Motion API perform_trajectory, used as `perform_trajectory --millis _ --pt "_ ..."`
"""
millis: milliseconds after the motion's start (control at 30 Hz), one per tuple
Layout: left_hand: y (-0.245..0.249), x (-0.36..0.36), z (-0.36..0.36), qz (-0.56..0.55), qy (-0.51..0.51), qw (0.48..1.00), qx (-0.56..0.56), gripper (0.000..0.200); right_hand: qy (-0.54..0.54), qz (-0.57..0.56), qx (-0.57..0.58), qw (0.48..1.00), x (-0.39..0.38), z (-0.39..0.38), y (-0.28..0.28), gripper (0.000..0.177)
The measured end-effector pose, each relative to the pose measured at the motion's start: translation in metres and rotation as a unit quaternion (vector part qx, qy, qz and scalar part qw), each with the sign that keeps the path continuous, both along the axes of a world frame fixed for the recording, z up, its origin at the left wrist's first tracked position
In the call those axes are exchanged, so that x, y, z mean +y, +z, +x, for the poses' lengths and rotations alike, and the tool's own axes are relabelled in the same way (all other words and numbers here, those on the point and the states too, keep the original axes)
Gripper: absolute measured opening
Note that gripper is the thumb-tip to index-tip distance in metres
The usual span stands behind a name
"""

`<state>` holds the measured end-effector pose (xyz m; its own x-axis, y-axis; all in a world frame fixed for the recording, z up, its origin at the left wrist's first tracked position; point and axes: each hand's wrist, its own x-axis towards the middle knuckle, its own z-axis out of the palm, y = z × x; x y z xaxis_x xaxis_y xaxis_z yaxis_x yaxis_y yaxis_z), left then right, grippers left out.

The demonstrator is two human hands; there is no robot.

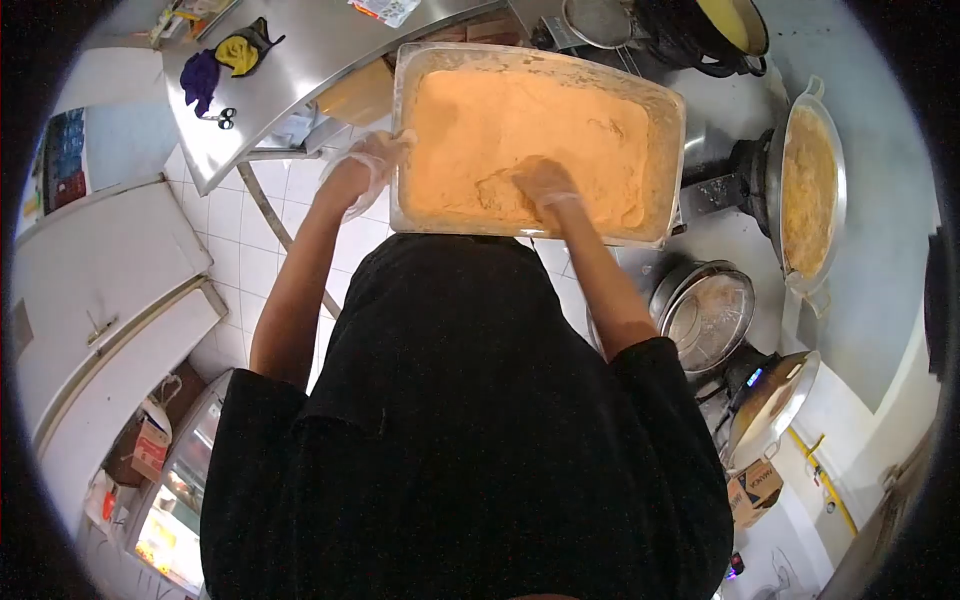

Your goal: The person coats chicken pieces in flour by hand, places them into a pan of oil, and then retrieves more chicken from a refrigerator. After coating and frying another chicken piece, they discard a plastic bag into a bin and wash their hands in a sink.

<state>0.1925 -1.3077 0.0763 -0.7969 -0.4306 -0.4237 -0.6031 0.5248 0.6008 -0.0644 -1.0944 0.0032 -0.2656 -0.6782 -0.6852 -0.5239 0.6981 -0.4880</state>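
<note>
A large clear plastic tub [675,160] is in front of my body, filled with orange-tinted flour-like powder [500,120]. My left hand [365,170], in a loose clear plastic glove, is closed on the tub's left rim. Toward the tub's near side, my right hand [545,182] reaches down into the powder, also gloved. Its fingers are coated and partly sunk in, so their shape is hidden. Around it the powder is furrowed and lumpy.
A steel table [290,60] at upper left holds cloths [238,55] and scissors [226,119]. On the right are a wide pan of bubbling oil [808,190], round sieves [710,315], another pan [775,410] and a dark pot [700,40]. A white chest freezer [100,260] stands left.
</note>
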Motion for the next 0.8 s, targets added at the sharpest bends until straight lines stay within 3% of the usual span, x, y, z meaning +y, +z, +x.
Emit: perform_trajectory --millis 67,100,167,200,233,267,300,367,400,467,500,567,600,667,800 --pt "-0.016 -0.003 -0.001 0.003 0.032 0.999 -0.001 0.053 0.032 -0.022 0.114 0.993 -0.006 0.019 -0.013 0.052" --pt "-0.025 -0.005 -0.002 0.005 0.063 0.998 -0.004 0.058 0.030 -0.020 0.118 0.992 -0.005 0.025 -0.011 0.052" --pt "-0.015 -0.005 -0.006 0.042 0.085 0.995 -0.011 0.059 -0.029 -0.046 -0.042 0.998 -0.003 0.039 0.009 0.049" --pt "-0.011 -0.006 -0.007 0.075 0.109 0.991 -0.020 0.060 -0.028 -0.045 -0.039 0.998 -0.004 0.038 -0.004 0.049" --pt "-0.012 -0.007 -0.005 0.077 0.109 0.991 -0.018 0.060 -0.013 -0.128 -0.017 0.992 -0.003 0.033 -0.030 0.049" --pt "-0.015 -0.008 -0.002 0.080 0.080 0.994 -0.009 0.059 0.003 -0.209 0.003 0.978 -0.003 0.031 -0.036 0.048" --pt "-0.017 -0.008 0.000 0.083 0.050 0.995 0.001 0.060 0.003 -0.208 0.004 0.978 0.002 0.026 -0.039 0.048" --pt "-0.010 -0.006 -0.003 0.114 0.072 0.990 -0.029 0.061 -0.168 -0.203 0.045 0.964 0.010 0.014 -0.029 0.049" --pt "-0.005 -0.005 -0.004 0.142 0.094 0.984 -0.060 0.063 -0.169 -0.202 0.046 0.964 0.013 0.010 -0.029 0.049" --pt "-0.013 -0.008 -0.001 0.137 0.083 0.986 -0.046 0.063 -0.049 -0.268 0.289 0.918 0.019 0.002 -0.033 0.046" --pt "-0.017 -0.007 -0.001 0.133 0.074 0.988 -0.032 0.063 -0.052 -0.265 0.292 0.918 0.029 -0.002 -0.032 0.046" --pt "-0.012 -0.001 -0.003 0.161 0.116 0.980 -0.017 0.063 -0.203 -0.234 0.249 0.918 0.040 -0.005 -0.008 0.037" --pt "-0.008 0.002 -0.003 0.187 0.158 0.969 -0.008 0.063 -0.205 -0.233 0.250 0.917 0.043 -0.005 0.006 0.037" --pt "-0.009 -0.002 -0.001 0.176 0.128 0.976 -0.023 0.062 0.026 -0.173 0.471 0.865 0.043 -0.007 0.036 0.031" --pt "-0.014 -0.008 -0.007 0.153 0.116 0.978 -0.083 0.059 0.070 -0.178 0.456 0.869 0.068 -0.031 0.000 0.036"
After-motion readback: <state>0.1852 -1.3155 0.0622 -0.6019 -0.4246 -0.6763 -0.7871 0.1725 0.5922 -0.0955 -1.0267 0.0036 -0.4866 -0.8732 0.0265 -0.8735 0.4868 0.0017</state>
